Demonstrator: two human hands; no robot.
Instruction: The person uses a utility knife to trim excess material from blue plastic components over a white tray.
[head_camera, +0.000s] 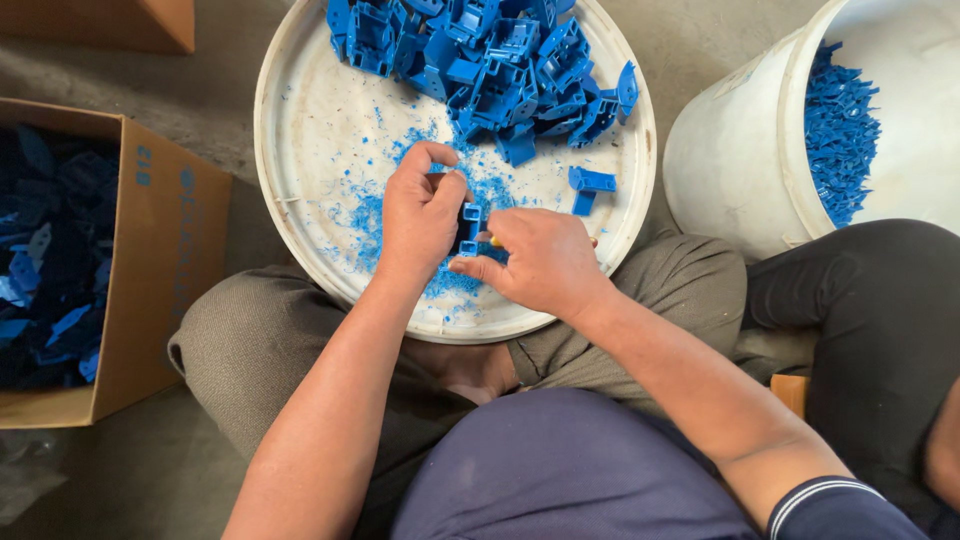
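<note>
My left hand (418, 215) grips a small blue plastic part (470, 228) over the near side of a round white tray (300, 130) that rests on my lap. My right hand (545, 262) presses against the same part from the right and holds a thin tool with a yellow tip (494, 241), mostly hidden by the fingers. Blue shavings (365, 215) are scattered on the tray around both hands. A heap of blue plastic parts (500, 60) fills the tray's far side, and two loose parts (590, 185) lie just beyond my right hand.
A white bucket (735, 150) at the right holds blue plastic scraps (840, 135). A cardboard box (150, 260) at the left contains dark blue parts. Another person's dark-trousered leg (870, 300) is at the right. Grey floor lies around.
</note>
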